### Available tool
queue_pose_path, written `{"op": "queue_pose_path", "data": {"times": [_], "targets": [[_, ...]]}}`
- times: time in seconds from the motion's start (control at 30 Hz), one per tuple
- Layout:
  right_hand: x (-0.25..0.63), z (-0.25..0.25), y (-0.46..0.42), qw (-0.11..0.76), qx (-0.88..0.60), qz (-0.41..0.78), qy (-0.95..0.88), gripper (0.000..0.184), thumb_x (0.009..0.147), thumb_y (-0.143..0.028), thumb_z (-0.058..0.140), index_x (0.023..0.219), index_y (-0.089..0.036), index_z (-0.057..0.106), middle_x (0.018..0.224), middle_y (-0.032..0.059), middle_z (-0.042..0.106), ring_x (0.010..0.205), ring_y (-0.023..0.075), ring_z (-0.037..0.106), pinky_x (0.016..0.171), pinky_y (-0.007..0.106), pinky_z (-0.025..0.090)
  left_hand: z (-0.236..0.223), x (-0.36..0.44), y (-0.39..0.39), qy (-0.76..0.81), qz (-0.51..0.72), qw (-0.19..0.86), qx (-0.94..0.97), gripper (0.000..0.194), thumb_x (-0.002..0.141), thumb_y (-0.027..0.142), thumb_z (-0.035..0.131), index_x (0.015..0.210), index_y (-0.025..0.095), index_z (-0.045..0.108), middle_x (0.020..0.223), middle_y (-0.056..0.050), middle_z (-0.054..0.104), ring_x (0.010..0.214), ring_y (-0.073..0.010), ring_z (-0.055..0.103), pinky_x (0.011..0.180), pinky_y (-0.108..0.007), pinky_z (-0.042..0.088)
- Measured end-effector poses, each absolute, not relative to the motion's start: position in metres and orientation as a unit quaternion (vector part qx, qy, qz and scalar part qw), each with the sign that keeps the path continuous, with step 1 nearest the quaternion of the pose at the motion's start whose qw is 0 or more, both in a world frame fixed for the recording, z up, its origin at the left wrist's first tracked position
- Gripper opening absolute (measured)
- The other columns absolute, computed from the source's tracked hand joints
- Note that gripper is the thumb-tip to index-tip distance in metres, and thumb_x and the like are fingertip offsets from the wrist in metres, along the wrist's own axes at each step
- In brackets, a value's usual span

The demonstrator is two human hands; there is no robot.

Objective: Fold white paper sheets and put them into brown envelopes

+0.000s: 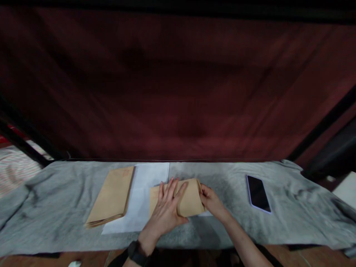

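Note:
A brown paper envelope [191, 202] lies on white paper sheets [144, 196] in the middle of a grey cloth [55, 207]. My left hand [167, 209] rests flat on its left part with the fingers spread. My right hand [211, 200] pinches its right end, which bulges upward. A black band sits on my left wrist.
A stack of brown envelopes [112, 196] lies left of the white sheets. A dark phone [258, 193] lies face up on the cloth to the right. A dark red curtain [178, 92] hangs behind the surface. A wooden edge [306, 256] shows in front.

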State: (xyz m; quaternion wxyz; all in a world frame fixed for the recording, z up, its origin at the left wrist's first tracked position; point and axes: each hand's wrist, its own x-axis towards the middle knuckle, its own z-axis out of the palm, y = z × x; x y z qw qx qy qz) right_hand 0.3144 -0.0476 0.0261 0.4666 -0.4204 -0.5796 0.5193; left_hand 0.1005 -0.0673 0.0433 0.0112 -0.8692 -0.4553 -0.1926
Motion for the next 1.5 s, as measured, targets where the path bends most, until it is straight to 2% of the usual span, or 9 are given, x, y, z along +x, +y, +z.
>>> {"op": "queue_pose_path", "data": {"times": [0.4,0.57,0.73,0.87,0.97,1.03,1.2,1.33,1.5], "targets": [[0.314,0.029,-0.044,0.489,-0.453,0.532,-0.522,0.025,0.07,-0.047,0.07,0.076,-0.022,0.068,0.07,-0.0033,0.068,0.068,0.0175,0.06,0.067,0.029,0.049,0.032,0.097,-0.057,-0.451,-0.189,-0.035,-0.872,0.122,0.061,0.048,0.085,0.159,0.033,0.014,0.162,-0.014,0.026,0.148,-0.0406,0.027,0.12,-0.067,0.014],[0.32,0.023,-0.043,0.494,-0.465,0.529,-0.51,0.02,0.068,-0.042,0.068,0.074,-0.022,0.067,0.065,-0.0029,0.066,0.066,0.0177,0.059,0.064,0.028,0.048,0.038,0.1,-0.061,-0.44,-0.197,-0.034,-0.875,0.12,0.062,0.044,0.083,0.159,0.033,0.013,0.16,-0.013,0.03,0.148,-0.0392,0.026,0.12,-0.066,0.015],[0.33,0.013,-0.04,0.485,-0.518,0.501,-0.495,0.018,0.067,-0.037,0.064,0.073,-0.02,0.067,0.065,-0.0028,0.065,0.06,0.0149,0.054,0.057,0.026,0.044,0.043,0.103,-0.062,-0.425,-0.201,-0.036,-0.882,0.111,0.068,0.035,0.078,0.159,0.032,0.014,0.159,-0.012,0.033,0.147,-0.0344,0.031,0.122,-0.06,0.018],[0.33,0.009,-0.039,0.492,-0.51,0.504,-0.494,0.02,0.068,-0.04,0.064,0.07,-0.021,0.064,0.063,-0.004,0.063,0.057,0.0131,0.052,0.055,0.024,0.042,0.039,0.102,-0.061,-0.432,-0.197,-0.053,-0.878,0.115,0.067,0.04,0.08,0.159,0.032,0.012,0.163,-0.013,0.025,0.148,-0.0368,0.028,0.12,-0.061,0.021],[0.331,0.008,-0.04,0.492,-0.512,0.507,-0.489,0.022,0.07,-0.043,0.064,0.069,-0.021,0.063,0.062,-0.0038,0.063,0.055,0.0134,0.053,0.054,0.025,0.042,0.039,0.102,-0.061,-0.441,-0.191,-0.058,-0.875,0.116,0.065,0.039,0.08,0.159,0.031,0.012,0.16,-0.013,0.032,0.148,-0.0369,0.027,0.121,-0.062,0.018],[0.334,0.011,-0.042,0.496,-0.528,0.477,-0.497,0.019,0.072,-0.041,0.063,0.077,-0.023,0.066,0.067,-0.0029,0.066,0.059,0.0152,0.057,0.057,0.026,0.044,0.039,0.101,-0.06,-0.441,-0.193,-0.053,-0.875,0.115,0.065,0.037,0.079,0.159,0.03,0.012,0.157,-0.013,0.037,0.147,-0.0358,0.03,0.121,-0.061,0.018],[0.346,0.028,-0.046,0.561,-0.562,0.315,-0.52,0.02,0.076,-0.033,0.065,0.094,-0.026,0.069,0.09,0.0021,0.071,0.081,0.0206,0.065,0.079,0.033,0.051,0.033,0.102,-0.055,-0.448,-0.209,-0.025,-0.869,0.115,0.066,0.036,0.079,0.159,0.027,0.013,0.153,-0.014,0.041,0.145,-0.0353,0.033,0.122,-0.06,0.016],[0.347,0.038,-0.05,0.537,-0.51,0.424,-0.521,0.022,0.083,-0.043,0.061,0.091,-0.026,0.073,0.088,0.0023,0.073,0.084,0.0222,0.066,0.081,0.035,0.052,0.028,0.106,-0.052,-0.442,-0.209,-0.023,-0.872,0.114,0.067,0.039,0.079,0.159,0.028,0.011,0.153,-0.014,0.041,0.144,-0.0356,0.034,0.121,-0.062,0.017],[0.353,0.055,-0.061,0.373,-0.395,0.674,-0.501,0.018,0.076,-0.035,0.069,0.082,-0.019,0.075,0.076,0.0016,0.072,0.072,0.0181,0.065,0.074,0.032,0.051,0.033,0.111,-0.058,-0.41,-0.192,-0.032,-0.891,0.11,0.07,0.032,0.077,0.159,0.031,0.012,0.153,-0.011,0.041,0.144,-0.0332,0.033,0.122,-0.059,0.017]]}}
